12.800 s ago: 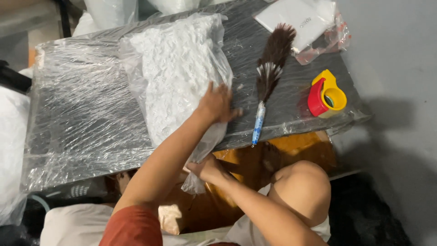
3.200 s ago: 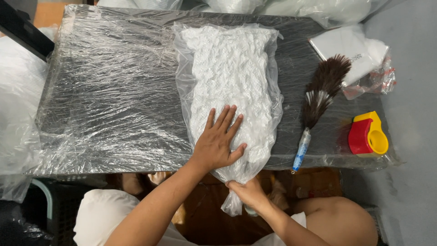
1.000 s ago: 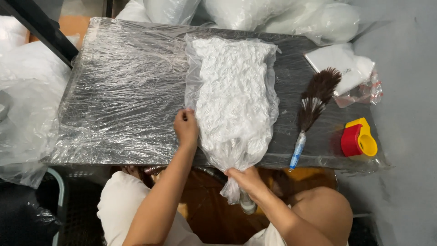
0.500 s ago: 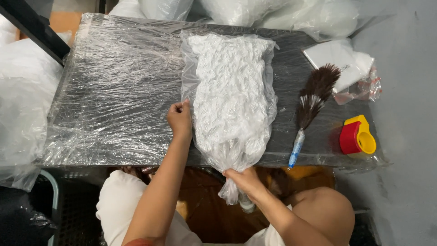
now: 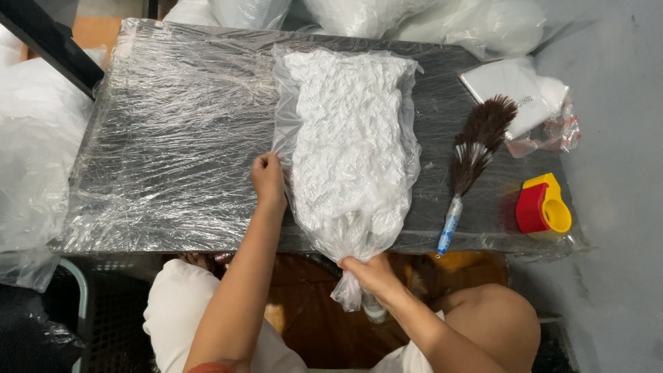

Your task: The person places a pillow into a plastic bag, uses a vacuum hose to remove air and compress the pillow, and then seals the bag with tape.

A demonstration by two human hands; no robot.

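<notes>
Head view, looking down on a seated person at a dark worktop wrapped in clear plastic film. Nearest the viewer, the right hand is clenched around the gathered neck of a clear plastic bag, which hangs just over the near edge of the worktop. A short tail of bunched film droops below the fist. The person's knees, in pale clothing, lie beneath the worktop edge.

Farther in, the left hand is curled against the left side of the bag and pinches the film there, with its knuckles resting on the worktop. The bag lies flat along the middle of the worktop, running from the near edge to the far edge, and is filled with crumpled white material.

To the right of the bag, apart from it, lies a feather duster with a blue handle toward the near edge and dark feathers pointing far right. Near the right corner sits a red and yellow tape dispenser. Beyond the duster, at the far right, a flat white packet rests on the worktop.

Bulky white filled plastic bags lie past the far edge, and another white bundle lies at the left.
</notes>
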